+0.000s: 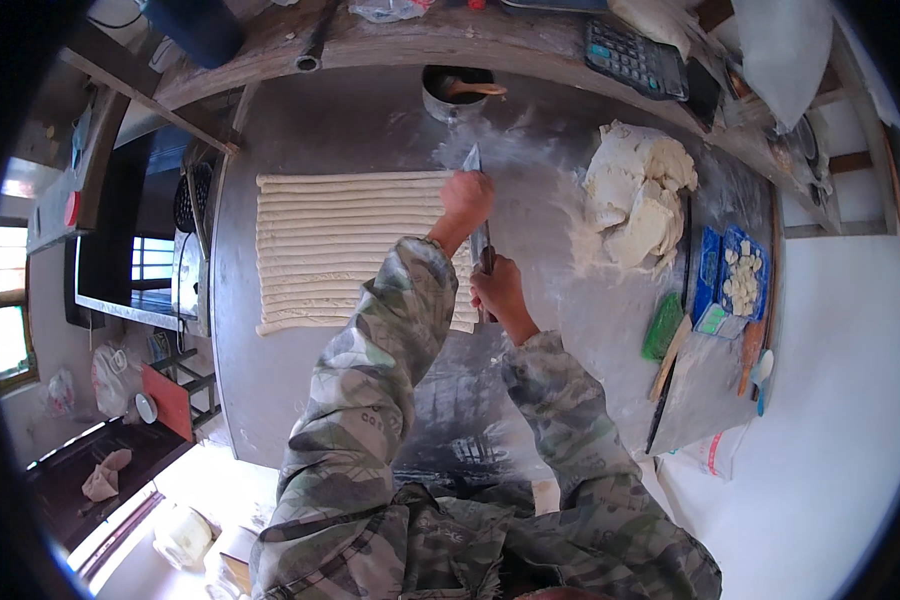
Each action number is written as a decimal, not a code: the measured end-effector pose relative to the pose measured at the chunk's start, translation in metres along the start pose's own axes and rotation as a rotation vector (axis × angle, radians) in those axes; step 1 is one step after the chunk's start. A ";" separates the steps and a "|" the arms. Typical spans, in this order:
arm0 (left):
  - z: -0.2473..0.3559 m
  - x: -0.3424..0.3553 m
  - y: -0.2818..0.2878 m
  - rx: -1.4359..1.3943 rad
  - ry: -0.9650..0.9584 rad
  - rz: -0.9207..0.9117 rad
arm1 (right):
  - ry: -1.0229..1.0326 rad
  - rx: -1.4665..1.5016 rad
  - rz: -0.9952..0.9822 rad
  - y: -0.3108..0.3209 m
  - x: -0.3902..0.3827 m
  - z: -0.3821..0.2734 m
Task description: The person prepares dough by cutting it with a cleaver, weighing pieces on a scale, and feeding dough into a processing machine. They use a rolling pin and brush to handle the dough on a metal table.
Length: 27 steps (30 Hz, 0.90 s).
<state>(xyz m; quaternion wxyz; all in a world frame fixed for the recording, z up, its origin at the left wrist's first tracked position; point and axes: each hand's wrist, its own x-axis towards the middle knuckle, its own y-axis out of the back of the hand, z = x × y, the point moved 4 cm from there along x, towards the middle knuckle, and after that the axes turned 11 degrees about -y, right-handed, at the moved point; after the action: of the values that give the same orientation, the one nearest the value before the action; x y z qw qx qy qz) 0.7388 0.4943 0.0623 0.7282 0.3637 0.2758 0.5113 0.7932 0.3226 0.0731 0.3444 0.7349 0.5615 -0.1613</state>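
Observation:
Several pale dough ropes (350,250) lie side by side, running left to right on the grey work table (370,400). Along their right ends stands a knife (481,240), its tip (472,158) pointing away from me. My right hand (502,297) is closed round its dark handle, just beside the nearer rope ends. Farther off, my left hand (465,203) is closed and bears down on the blade near the tip. That hand and forearm hide part of the ropes' right side, and the cutting edge cannot be seen.
A big dough lump (640,195) sits at the right on scattered flour. Beyond the knife stands a metal pot (452,95) with a wooden-handled tool. Right of the table's dough are a blue tray (735,275) of small pale pieces and a green packet (662,325). A calculator (625,60) rests on the back shelf.

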 end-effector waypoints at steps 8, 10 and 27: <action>-0.011 -0.018 -0.014 -0.071 -0.049 0.120 | 0.027 -0.069 0.089 -0.009 -0.004 0.017; 0.014 -0.022 -0.029 -0.093 -0.078 0.080 | 0.088 -0.176 0.212 0.006 0.010 0.050; -0.074 -0.201 0.037 -0.059 -0.302 0.336 | 0.193 0.135 0.162 0.024 -0.036 0.025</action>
<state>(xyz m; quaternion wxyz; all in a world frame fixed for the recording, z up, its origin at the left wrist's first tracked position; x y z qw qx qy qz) 0.5962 0.3301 0.0547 0.6762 0.4552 0.0842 0.5731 0.8081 0.2767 0.0850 0.2504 0.8115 0.5186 -0.0988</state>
